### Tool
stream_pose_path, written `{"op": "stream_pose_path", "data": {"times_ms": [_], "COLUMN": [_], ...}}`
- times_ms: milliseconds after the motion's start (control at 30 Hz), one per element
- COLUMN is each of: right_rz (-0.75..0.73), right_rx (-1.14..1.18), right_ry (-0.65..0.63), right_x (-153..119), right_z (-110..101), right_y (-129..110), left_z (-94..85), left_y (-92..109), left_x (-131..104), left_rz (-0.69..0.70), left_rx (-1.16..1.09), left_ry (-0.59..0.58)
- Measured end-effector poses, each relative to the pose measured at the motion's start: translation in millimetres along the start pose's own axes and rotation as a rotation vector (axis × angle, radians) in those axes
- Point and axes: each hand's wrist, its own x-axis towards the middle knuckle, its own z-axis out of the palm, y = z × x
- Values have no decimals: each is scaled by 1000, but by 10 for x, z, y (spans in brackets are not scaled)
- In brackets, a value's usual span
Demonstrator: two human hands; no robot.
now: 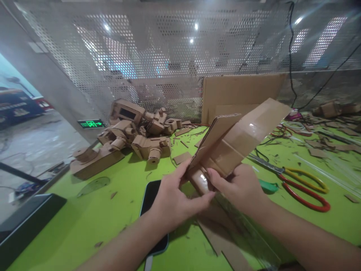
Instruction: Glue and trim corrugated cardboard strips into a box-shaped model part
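Cardboard models (151,146) sit on the left of the tabletop (84,222). Next, a phone (150,196) lies partly hidden behind the left hand (172,201), which grips the lower left edge of a folded card (244,138), thumb spread from the fingers. The card slants up to the right, held above the tabletop between both hands. The right hand (241,186) pinches its lower end narrowly, thumb in front, fingers mostly hidden. Scissors (281,171) lie further right.

Head view, forward and down
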Motion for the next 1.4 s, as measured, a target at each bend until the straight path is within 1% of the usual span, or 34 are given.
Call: {"op": "stream_pose_path", "data": {"times_ms": [133,233,300,333,400,500,567,633,700,800,867,933,1000,1233,1300,1400], "right_rz": [-77,-102,-127,-142,-185,-244,-269,-311,-416,-604,-660,-663,-645,-661,-668,-660], "right_rx": [-136,-152,-85,-28,106,244,257,206,64,-199,-263,-252,-230,-224,-239,-245], "right_ry": [-41,-24,14,32,69,99,95,89,103,132,129,130,163,290,299,271], "right_x": [-11,-14,-3,10,47,112,138,144,139,132,127,118,102,63,62,62], "right_z": [7,-5,-26,-41,-74,-123,-151,-177,-204,-231,-231,-216,-191,-163,-183,-213], "right_y": [32,64,90,104,132,171,189,192,178,139,115,100,95,120,113,85], "left_z": [1,-25,-53,-67,-94,-131,-160,-194,-230,-267,-269,-255,-233,-189,-187,-183], "left_y": [-12,-20,-17,-13,5,62,112,148,159,142,128,124,131,172,169,168], "left_x": [-10,-10,10,27,67,114,128,133,138,152,158,154,138,83,78,65], "left_rz": [-57,-165,-238,-267,-304,-385,-416,-416,-416,-428,-430,-430,-430,-380,-365,-355], "left_rx": [-17,-116,-271,-365,-525,-646,-659,-639,-603,-560,-564,-585,-597,-569,-575,-572], "left_ry": [-21,-59,-118,-154,-189,-248,-283,-288,-282,-303,-337,-368,-391,-368,-375,-389]}}
